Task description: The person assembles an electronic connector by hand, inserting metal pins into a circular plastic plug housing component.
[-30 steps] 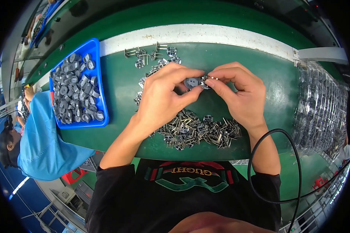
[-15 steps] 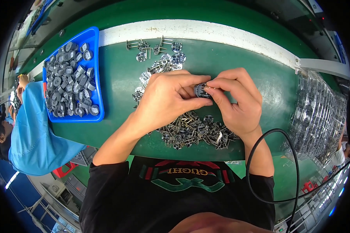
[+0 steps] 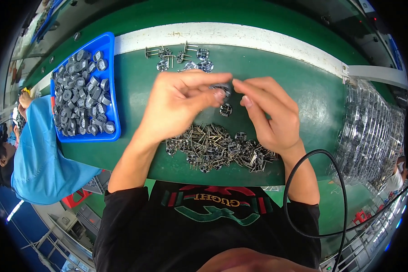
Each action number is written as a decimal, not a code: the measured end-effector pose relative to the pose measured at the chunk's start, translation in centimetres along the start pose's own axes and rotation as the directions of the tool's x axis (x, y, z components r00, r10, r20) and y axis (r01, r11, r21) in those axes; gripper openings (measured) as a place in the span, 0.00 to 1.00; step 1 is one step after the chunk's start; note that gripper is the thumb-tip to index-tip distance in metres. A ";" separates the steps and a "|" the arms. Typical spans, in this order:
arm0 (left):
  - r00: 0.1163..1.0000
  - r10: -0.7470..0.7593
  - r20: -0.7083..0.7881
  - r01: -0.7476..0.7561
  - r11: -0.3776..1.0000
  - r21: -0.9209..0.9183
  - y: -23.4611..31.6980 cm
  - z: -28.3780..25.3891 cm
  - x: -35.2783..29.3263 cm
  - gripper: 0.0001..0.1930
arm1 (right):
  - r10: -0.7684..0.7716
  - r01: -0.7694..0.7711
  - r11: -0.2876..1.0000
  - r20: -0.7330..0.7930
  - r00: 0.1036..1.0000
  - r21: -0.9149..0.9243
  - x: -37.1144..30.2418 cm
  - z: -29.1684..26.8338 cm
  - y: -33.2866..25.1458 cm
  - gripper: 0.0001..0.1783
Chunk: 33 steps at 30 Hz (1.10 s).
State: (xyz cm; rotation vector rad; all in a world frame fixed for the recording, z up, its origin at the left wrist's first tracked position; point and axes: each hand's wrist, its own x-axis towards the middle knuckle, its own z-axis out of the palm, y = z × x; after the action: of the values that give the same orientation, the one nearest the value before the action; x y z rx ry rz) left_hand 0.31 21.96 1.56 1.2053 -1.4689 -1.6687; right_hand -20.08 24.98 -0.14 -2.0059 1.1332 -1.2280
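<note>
Between the thumb and fingers of my left hand (image 3: 174, 97) is a small round grey housing (image 3: 226, 89), blurred and partly covered by the thumb. My right hand (image 3: 273, 109) is just to the right, index fingertip close to the left one, thumb and finger apart with nothing seen between them. Just below the housing there is a small round circuit board (image 3: 225, 109). Nearer to me lies a heap of pinned circuit boards (image 3: 217, 147). More round boards (image 3: 203, 54), some with long metal pins, are scattered beyond my left hand, which hides part of them.
A blue tray (image 3: 118, 115) of grey round housings (image 3: 79, 93) stands at the left. Stacked clear plastic trays (image 3: 369, 131) fill the right end of the green table (image 3: 315, 97). A black cable (image 3: 344, 190) loops by my right forearm. A person in blue (image 3: 45, 158) sits at the left.
My hands have drawn slightly apart, and the left has moved up and left with the housing. The right fingers no longer touch it. A round board now shows below the housing.
</note>
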 end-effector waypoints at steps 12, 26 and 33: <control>0.970 0.116 -0.215 -0.003 0.885 0.465 2.5 -9.8 15.1 0.16 | -0.007 0.088 0.977 0.380 0.925 -0.195 -1.5 -0.4 0.2 0.16; 0.967 0.204 -0.151 -0.028 0.676 0.736 3.6 -11.6 13.2 0.17 | 0.001 0.083 0.968 0.336 0.942 -0.237 -1.6 0.0 1.0 0.05; 0.995 0.015 -0.100 0.087 0.374 0.923 3.5 -10.1 4.4 0.16 | 0.003 0.043 0.983 0.245 0.969 -0.179 -1.0 0.1 1.3 0.06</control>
State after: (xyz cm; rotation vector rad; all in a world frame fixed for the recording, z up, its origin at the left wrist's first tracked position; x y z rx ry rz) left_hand 7.25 13.14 4.21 1.8314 -2.4585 -0.6154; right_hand -20.77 25.22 -1.62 -2.2375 1.1386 -0.8804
